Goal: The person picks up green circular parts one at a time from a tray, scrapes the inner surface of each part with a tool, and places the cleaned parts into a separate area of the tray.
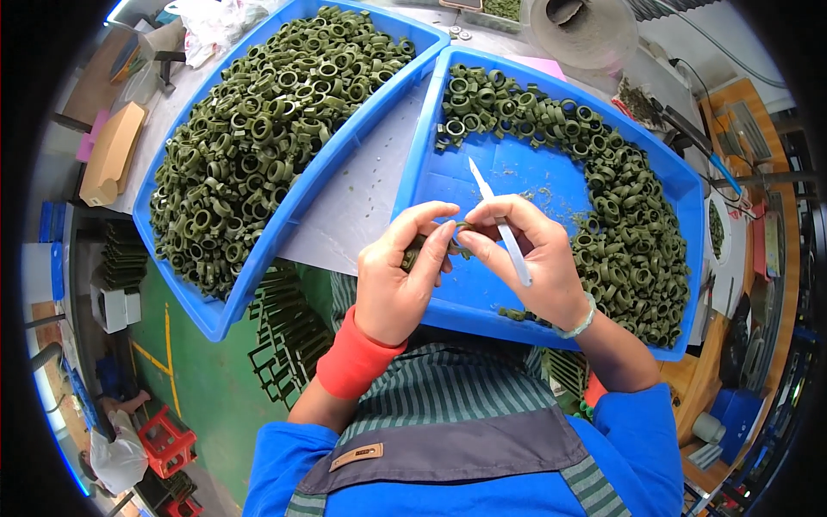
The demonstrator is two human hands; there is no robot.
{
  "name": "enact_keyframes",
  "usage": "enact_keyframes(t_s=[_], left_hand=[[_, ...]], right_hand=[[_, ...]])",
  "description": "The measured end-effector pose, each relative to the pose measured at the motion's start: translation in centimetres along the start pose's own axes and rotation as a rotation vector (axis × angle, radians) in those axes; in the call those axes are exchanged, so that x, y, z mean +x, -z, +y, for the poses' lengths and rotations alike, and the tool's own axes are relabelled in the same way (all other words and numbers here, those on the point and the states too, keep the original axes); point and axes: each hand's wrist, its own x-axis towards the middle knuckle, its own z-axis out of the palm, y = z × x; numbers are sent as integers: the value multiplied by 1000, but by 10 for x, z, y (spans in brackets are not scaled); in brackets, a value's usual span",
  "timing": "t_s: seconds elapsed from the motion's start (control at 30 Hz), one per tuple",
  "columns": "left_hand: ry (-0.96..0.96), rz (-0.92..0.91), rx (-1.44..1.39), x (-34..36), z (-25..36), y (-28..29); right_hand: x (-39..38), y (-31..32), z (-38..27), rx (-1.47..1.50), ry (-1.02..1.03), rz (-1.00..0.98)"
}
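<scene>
- While the left hand (392, 267) is curled around one or more green pieces (413, 252), its thumb and forefinger pinch narrowly toward the other hand; how many pieces lie in the palm cannot be told.
- The right hand (534, 258) carries a slim white knife (512, 247) across its fingers, blade pointing away from the body, and its fingertips meet a small green ring (464, 228) at the left hand's fingertips.
- That ring is held above the near side of the right tray (508, 164), so the piece in hand seems unfinished.
- Many green rings (629, 250) line the far and right sides of this tray, leaving blue floor between them and the hands, with small green crumbs (541, 196) scattered there; those scraps suggest that some knife work is done.
- The left tray (340, 155), beside it on the desk (366, 189), is heaped with loose rings (267, 146).
- Plenty probably remains, though which tray holds finished pieces cannot be told, since the rings look alike at this size.
</scene>
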Motion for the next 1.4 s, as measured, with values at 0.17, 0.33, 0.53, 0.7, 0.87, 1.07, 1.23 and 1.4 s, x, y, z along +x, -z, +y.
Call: enact_keyframes(t_s=[0.17,0.33,0.53,0.7,0.87,1.07,1.23,1.4], left_hand=[[219,-39,-370,2,-6,9],[310,-144,-487,3,-5,12],[243,-55,-484,2,-7,14],[214,-50,-441,2,-9,12],[297,-76,-521,3,-8,16],[289,-83,-514,3,-9,15],[159,-42,-308,0,-6,10],[80,37,-244,0,-8,6]], right_hand=[[0,2,-2,4,-44,8],[3,2,10,-53,229,49],[3,-1,9,-29,240,54],[3,-2,11,-4,233,52],[1,-2,10,43,175,42],[0,0,9,61,140,8],[1,1,0,245,15,-18],[-1,-1,-2,320,-11,-4]])
